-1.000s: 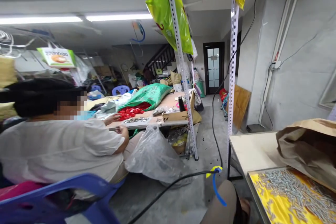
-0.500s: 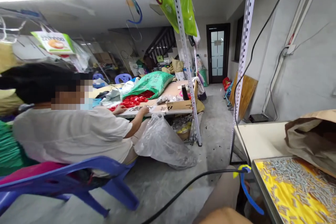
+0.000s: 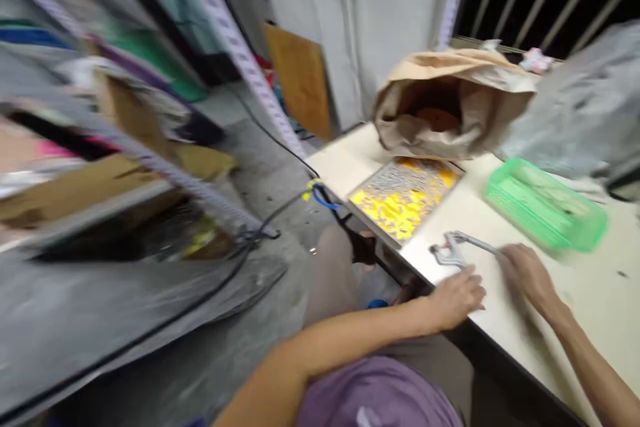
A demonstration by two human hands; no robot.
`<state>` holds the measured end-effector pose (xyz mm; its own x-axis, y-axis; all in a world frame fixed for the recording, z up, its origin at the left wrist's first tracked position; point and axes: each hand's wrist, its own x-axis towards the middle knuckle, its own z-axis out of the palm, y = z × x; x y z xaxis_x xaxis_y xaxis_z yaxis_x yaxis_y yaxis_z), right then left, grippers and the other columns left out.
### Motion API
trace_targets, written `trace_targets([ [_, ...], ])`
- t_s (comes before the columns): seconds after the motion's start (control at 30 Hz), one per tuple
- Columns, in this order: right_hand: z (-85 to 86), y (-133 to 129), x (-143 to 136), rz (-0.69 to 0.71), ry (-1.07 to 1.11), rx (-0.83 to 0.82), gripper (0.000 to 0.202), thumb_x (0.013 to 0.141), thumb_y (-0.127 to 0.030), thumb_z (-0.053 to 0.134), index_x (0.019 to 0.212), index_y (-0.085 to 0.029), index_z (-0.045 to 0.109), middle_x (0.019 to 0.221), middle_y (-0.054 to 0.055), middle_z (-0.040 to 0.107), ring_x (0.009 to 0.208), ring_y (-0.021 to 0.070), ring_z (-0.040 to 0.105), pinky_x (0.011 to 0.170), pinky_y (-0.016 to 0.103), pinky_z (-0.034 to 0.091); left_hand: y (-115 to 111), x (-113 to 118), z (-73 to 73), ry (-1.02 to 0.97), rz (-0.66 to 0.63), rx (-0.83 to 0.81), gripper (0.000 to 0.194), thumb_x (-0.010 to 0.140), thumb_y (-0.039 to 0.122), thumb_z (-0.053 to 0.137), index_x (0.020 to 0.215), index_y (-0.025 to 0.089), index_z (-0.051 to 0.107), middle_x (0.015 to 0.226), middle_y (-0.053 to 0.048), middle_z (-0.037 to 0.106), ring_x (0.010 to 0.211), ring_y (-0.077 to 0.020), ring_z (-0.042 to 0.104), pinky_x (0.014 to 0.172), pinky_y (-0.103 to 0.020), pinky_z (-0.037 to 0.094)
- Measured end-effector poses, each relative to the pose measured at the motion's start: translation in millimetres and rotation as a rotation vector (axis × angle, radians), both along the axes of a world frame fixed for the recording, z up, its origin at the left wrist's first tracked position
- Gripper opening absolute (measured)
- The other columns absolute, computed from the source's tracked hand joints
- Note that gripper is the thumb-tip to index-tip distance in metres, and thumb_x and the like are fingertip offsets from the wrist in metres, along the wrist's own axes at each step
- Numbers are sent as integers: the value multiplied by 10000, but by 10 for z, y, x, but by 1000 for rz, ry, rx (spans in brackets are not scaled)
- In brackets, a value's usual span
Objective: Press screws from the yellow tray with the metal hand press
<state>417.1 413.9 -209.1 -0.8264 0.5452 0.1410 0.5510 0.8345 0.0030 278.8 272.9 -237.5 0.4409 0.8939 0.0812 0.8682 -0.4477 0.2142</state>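
A grey metal plier-like hand tool (image 3: 447, 252) with a C-shaped jaw and long handles is over the pale tabletop near its front edge. My left hand (image 3: 456, 299) is closed around its lower handle, with the wrist at the table edge. My right hand (image 3: 531, 275) closes on the far end of the long upper handle; motion smears its fingers. Left of the tool, a shallow tray (image 3: 395, 237) with a yellow bottom holds many small metal pins or screws. Any small piece in the jaw is too blurred to make out.
A brown paper sack (image 3: 450, 113) stands open behind the tray. A green plastic basket (image 3: 545, 207) sits to the right, with a grey plastic bag (image 3: 590, 100) behind it. A black cable (image 3: 235, 260) and perforated metal posts (image 3: 240, 53) are on the left.
My view has swung right and down, from the seated co-worker and the room to the pale table. Both my hands and the metal tool have come into view.
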Motion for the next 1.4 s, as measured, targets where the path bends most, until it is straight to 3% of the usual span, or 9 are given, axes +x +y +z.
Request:
trace_targets([
  [0.1,84,-134,-40,-184,-37,-32,293,936,-223,360,990,-177,644,902,102,631,862,226,557,739,338,477,43,10,-131,-123,39,101,247,936,270,448,1033,113,613,1173,-141,599,1234,-240,484,1002,-361,456],
  [0.23,220,-316,-610,98,-103,-117,282,925,-175,414,1127,-206,609,1036,69,644,925,209,520,781,315,430,-18,28,-191,-117,47,69,210,905,181,488,1071,118,602,1130,-135,615,1082,-224,562,924,-351,493],
  [0.4,83,-323,-993,240,-201,-129,190,890,-137,480,868,-194,660,860,62,660,874,218,521,719,330,404,-104,0,-193,-160,-30,48,178,914,231,487,995,138,616,938,-91,640,914,-198,590,788,-306,511],
  [0.53,-134,-214,-962,268,58,-245,234,915,-138,417,877,-174,645,828,72,650,840,199,527,745,323,428,-200,-250,-24,-279,-97,206,214,950,218,415,918,149,616,925,-70,626,889,-150,563,825,-260,469],
  [0.77,-123,-267,-950,366,145,-327,255,937,-151,375,849,-191,611,831,55,635,841,198,508,790,324,421,57,-1230,207,-233,507,203,227,943,209,436,878,157,647,831,-59,581,818,-175,509,738,-297,451],
  [0.9,-92,-260,-1008,373,-17,-233,252,920,-114,399,830,-185,624,812,59,625,792,186,504,763,316,400,169,-1576,213,-217,621,180,194,920,203,483,857,165,663,845,-58,567,816,-173,498,745,-302,444],
  [1.07,-76,-278,-991,336,-130,-197,251,910,-109,414,744,-173,592,792,70,615,768,195,494,697,329,389,124,-1653,182,-171,611,89,164,900,192,518,847,179,673,831,-48,565,797,-168,495,724,-289,437],
  [1.27,32,-238,-731,210,215,-381,255,971,-268,352,991,-192,594,954,76,626,903,183,549,793,314,460,99,-1547,161,-131,501,89,181,922,229,498,901,184,672,852,-49,571,812,-165,485,725,-279,427],
  [1.4,45,-349,-410,79,181,-396,283,967,-345,342,942,-206,587,869,70,605,816,180,577,702,304,473,166,-1485,173,-61,481,-32,194,921,219,496,875,168,677,860,-64,579,846,-181,483,697,-278,410],
])
